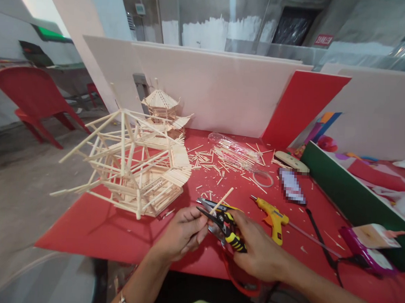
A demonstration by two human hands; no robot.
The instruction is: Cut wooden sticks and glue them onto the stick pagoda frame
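Note:
My left hand (182, 234) pinches a thin wooden stick (223, 199) that slants up to the right between the jaws of black-and-yellow cutters (223, 221). My right hand (255, 250) grips the cutters' handles near the front edge of the red table (93, 227). A wooden stick model of a tower (139, 166) lies tilted on its side just left of my hands. A second, smaller stick pagoda (161, 106) stands behind it.
A yellow glue gun (274, 218) lies right of the cutters, its cable trailing right. Loose stick offcuts (210, 163), a clear plastic bag of sticks (234, 153), a phone (291, 185) and white boards (219, 89) sit behind. A green-edged tray (343, 190) borders the right; a red chair (32, 99) stands left.

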